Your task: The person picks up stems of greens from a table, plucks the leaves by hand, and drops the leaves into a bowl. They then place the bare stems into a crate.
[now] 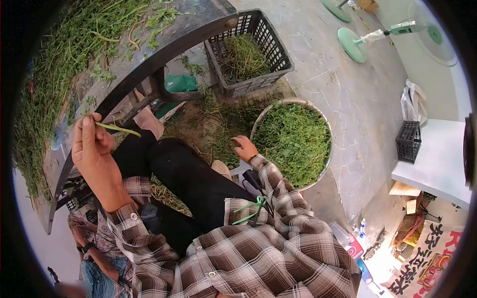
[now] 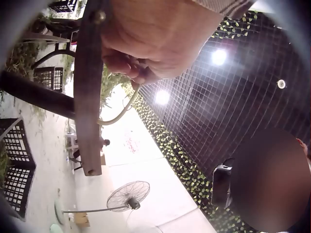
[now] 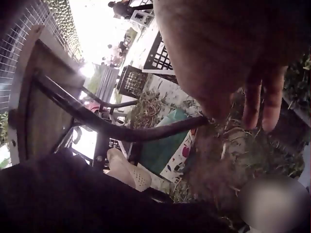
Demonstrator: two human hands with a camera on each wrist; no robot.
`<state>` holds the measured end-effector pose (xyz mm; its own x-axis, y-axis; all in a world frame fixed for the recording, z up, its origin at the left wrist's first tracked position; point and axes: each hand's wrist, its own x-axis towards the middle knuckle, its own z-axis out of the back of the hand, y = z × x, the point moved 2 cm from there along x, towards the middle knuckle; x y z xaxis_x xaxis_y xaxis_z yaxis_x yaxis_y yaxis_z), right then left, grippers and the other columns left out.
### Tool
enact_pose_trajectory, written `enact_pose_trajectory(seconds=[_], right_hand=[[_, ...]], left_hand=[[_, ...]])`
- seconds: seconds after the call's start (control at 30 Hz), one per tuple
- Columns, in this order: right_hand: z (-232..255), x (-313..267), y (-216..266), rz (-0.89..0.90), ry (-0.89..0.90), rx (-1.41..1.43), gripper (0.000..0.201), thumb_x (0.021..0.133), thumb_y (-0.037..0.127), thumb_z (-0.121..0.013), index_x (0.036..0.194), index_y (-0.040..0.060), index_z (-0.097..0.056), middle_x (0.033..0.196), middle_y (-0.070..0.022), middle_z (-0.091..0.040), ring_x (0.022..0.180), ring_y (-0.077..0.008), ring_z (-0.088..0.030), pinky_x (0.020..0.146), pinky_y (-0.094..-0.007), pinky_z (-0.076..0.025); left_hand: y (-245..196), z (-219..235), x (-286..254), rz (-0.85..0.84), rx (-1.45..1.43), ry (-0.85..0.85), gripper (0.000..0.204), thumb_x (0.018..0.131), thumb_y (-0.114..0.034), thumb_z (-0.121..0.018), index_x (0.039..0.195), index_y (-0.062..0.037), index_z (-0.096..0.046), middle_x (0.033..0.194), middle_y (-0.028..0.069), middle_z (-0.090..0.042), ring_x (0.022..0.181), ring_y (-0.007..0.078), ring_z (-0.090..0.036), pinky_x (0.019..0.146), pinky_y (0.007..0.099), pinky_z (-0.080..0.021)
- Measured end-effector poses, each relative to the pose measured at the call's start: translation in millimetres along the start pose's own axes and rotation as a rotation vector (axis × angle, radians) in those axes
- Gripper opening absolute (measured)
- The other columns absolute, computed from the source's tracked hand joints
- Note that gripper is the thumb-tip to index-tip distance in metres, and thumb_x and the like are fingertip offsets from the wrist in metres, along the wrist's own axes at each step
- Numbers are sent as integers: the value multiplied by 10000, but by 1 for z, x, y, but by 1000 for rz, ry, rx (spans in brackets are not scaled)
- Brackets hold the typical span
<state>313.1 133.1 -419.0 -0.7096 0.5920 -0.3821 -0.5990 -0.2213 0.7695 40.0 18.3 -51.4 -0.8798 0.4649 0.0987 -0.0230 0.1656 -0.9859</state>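
My left hand (image 1: 97, 159) is raised beside the table edge and pinches one green plant stem (image 1: 118, 128) between thumb and fingers. The stem is bare and slightly curved, its free end pointing toward my lap; the left wrist view shows the same pale stem (image 2: 124, 110) bending down from the fingertips. My right hand (image 1: 244, 148) hangs over the littered floor with nothing in it, fingers loose, just left of a round basin (image 1: 330, 144) heaped with leafy greens (image 1: 293, 141). In the right wrist view its fingers (image 3: 251, 104) point down.
A dark-edged table (image 1: 164, 52) bears a large pile of greens (image 1: 69, 64). On the floor beyond stands a black crate (image 1: 278, 77) with cut stems (image 1: 243, 57). Scraps lie around a green bag (image 1: 180, 83) under the table. Another person (image 1: 99, 253) sits at lower left; pedestal fans stand farther off.
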Motion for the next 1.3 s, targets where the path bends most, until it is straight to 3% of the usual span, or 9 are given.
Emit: enact_pose_trajectory(seconds=[0.2, 0.33, 0.5, 0.53, 0.67, 0.83, 1.0, 1.23, 1.3], right_hand=[[47, -34, -46, -324, -131, -42, 579, 750, 243, -562, 1281, 63, -415, 1243, -212, -444, 1140, -359, -443, 952, -411, -373], [63, -64, -85, -397, -280, -26, 641, 724, 232, -599, 1308, 76, -384, 1307, -202, -396, 1190, -356, -397, 974, -409, -356], [63, -84, -98, -489, -229, -4, 751, 719, 193, -631, 1378, 139, -275, 1399, -176, -285, 1280, -347, -290, 1012, -410, -332], [60, -82, -100, -493, -153, -72, 766, 746, 219, -625, 1399, 171, -229, 1435, -172, -215, 1317, -338, -222, 1030, -426, -316], [58, -70, -113, -540, 19, 1, 827, 767, 255, -624, 1426, 190, -128, 1465, -165, -125, 1347, -333, -138, 1041, -434, -297], [74, -61, -144, -607, -10, -16, 893, 762, 276, -630, 1431, 107, -63, 1472, -154, -101, 1353, -321, -117, 1082, -413, -220], [99, -65, -169, -586, -75, -33, 879, 766, 216, -624, 1429, 93, -60, 1470, -157, -108, 1347, -321, -139, 1079, -396, -238], [125, -79, -174, -667, -108, -46, 818, 788, 94, -601, 1427, 110, -91, 1465, -141, -142, 1331, -308, -197, 1067, -408, -293], [136, -85, -173, -692, -113, -29, 828, 777, 93, -594, 1429, 108, -83, 1469, -142, -126, 1338, -307, -176, 1075, -403, -270]], left_hand=[[2, -1, -1, 23, 19, 80, 192, 909, -175, -532, 954, 5, -581, 679, -22, -438, 582, 44, -377, 492, 191, -280], [4, 6, 2, 16, 60, 33, 192, 911, -176, -527, 945, 5, -582, 669, -26, -427, 574, 42, -369, 491, 195, -267], [6, 12, 8, -10, 132, 5, 191, 908, -170, -532, 941, 11, -583, 660, -29, -434, 561, 43, -362, 494, 191, -261], [7, 11, 9, -9, 139, 8, 191, 908, -170, -532, 941, 11, -583, 660, -29, -434, 561, 43, -362, 494, 191, -261], [9, 18, 13, -30, 205, -9, 178, 903, -170, -535, 915, 0, -584, 649, -31, -417, 552, 31, -339, 483, 181, -254], [14, 36, 14, -20, 266, -37, 175, 904, -173, -532, 910, -5, -582, 644, -35, -412, 563, 29, -335, 491, 179, -243], [23, 59, 6, 65, 326, -53, 175, 903, -179, -535, 907, -11, -582, 629, -43, -407, 555, 30, -333, 490, 183, -238], [21, 61, 3, 35, 338, -109, 168, 912, -162, -521, 917, -8, -586, 641, -45, -424, 562, 15, -343, 488, 173, -252], [22, 70, 5, 66, 316, -55, 164, 915, -156, -517, 924, -6, -584, 650, -46, -433, 564, 13, -349, 493, 171, -262]])
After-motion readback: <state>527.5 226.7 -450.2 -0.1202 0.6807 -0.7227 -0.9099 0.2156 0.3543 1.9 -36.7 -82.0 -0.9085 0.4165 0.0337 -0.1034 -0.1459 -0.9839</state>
